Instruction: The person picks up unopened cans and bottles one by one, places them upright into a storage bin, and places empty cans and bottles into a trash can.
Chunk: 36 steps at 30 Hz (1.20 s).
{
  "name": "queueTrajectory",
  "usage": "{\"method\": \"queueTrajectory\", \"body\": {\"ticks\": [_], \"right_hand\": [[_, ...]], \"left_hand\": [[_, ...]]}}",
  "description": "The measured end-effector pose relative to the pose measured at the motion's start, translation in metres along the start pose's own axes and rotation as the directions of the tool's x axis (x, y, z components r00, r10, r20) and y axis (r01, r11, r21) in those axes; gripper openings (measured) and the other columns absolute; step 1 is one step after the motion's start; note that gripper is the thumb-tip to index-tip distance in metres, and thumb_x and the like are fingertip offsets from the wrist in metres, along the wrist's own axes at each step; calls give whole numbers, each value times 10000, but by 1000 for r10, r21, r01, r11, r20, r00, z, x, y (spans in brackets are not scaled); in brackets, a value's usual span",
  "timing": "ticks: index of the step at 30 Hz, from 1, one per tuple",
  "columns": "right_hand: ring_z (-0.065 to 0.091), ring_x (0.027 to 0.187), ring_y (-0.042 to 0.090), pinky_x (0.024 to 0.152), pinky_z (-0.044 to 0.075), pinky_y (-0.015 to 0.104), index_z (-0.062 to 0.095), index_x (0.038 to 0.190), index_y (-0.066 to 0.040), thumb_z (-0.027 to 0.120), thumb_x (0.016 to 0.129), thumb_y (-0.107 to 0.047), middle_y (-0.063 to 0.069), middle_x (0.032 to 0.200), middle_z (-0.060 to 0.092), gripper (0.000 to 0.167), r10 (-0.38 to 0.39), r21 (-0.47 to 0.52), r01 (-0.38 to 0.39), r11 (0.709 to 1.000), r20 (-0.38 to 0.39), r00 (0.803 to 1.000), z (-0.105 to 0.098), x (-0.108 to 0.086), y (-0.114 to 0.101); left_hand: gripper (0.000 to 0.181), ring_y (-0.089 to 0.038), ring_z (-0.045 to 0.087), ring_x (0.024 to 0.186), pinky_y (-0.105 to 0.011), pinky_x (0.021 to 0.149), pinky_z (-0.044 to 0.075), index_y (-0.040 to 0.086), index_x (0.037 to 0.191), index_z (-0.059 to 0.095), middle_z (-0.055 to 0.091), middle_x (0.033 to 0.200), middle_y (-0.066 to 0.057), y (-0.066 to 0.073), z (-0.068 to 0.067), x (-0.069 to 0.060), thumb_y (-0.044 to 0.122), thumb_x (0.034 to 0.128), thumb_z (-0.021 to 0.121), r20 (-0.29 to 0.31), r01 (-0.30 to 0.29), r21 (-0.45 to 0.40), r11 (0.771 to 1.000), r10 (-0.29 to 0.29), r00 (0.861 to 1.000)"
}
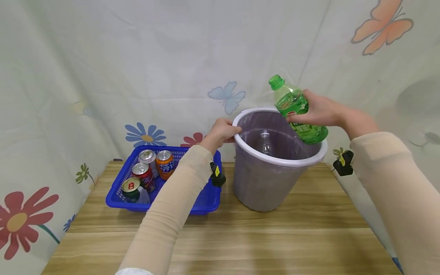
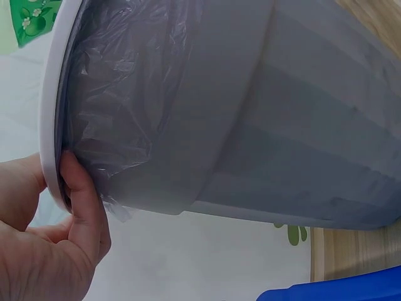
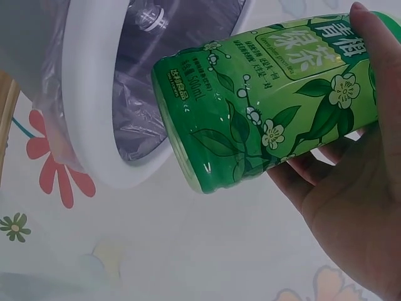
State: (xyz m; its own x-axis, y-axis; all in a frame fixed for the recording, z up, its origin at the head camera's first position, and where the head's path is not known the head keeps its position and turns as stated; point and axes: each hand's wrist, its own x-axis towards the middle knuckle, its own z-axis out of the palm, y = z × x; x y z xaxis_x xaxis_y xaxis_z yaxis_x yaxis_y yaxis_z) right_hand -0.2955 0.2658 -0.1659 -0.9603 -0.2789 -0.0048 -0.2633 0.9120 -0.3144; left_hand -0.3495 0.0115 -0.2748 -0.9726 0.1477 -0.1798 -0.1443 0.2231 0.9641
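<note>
My right hand [image 1: 319,109] grips a green plastic tea bottle [image 1: 298,110] by its middle. The bottle is uncapped and tilted, its neck up to the left and its base over the bin's right rim. A grey trash bin [image 1: 264,187] with a white rim [image 1: 271,160] stands on the table, lined with a thin clear bag [image 2: 125,94]. With thumb and fingers, my left hand [image 1: 221,131] pinches the rim on the left side. Inside the bin is a clear plastic bottle [image 1: 266,144], its lower part hidden.
A blue plastic basket [image 1: 214,191] sits left of the bin on the wooden table [image 1: 275,244]. Several drink cans stand in it, among them an orange can [image 1: 165,165] and a dark red can [image 1: 143,176]. A flower-and-butterfly curtain [image 1: 172,76] hangs behind.
</note>
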Motion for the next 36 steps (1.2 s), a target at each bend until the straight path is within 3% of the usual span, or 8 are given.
{"method": "queueTrajectory", "body": {"ticks": [10,24,29,36], "right_hand": [[426,1164,450,923,380,585,212,1353,-21,602,808,-543,278,1265,433,849,-10,-39,12,999,55,998,5,4,-2],[433,1167,452,933,376,581,210,1367,-40,619,808,-519,288,1277,443,843,-43,-42,46,998,64,997,11,3,-6],[458,1140,420,929,380,565,175,1408,-86,636,810,-482,263,1252,467,853,-71,-31,72,997,36,997,13,4,-5],[392,1236,436,958,353,594,42,1478,-206,601,845,-467,255,1370,380,884,-97,19,96,995,72,993,15,3,-1]], "left_hand": [[278,-174,654,732,-249,654,559,-52,1065,598,595,1000,-140,0,1,0,97,835,640,11,-10,-2,1000,10,1000],[279,-185,655,749,-258,663,560,-54,1067,593,592,1019,-146,1,5,0,89,832,640,0,-10,-5,1000,10,1000],[289,-192,658,765,-258,670,560,-54,1077,587,589,1024,-147,1,5,0,91,833,641,-2,-8,-2,1000,8,1000],[298,-202,666,769,-266,663,562,-49,1084,583,594,1034,-153,1,5,0,95,830,646,-8,8,4,1000,-8,1000]]}}
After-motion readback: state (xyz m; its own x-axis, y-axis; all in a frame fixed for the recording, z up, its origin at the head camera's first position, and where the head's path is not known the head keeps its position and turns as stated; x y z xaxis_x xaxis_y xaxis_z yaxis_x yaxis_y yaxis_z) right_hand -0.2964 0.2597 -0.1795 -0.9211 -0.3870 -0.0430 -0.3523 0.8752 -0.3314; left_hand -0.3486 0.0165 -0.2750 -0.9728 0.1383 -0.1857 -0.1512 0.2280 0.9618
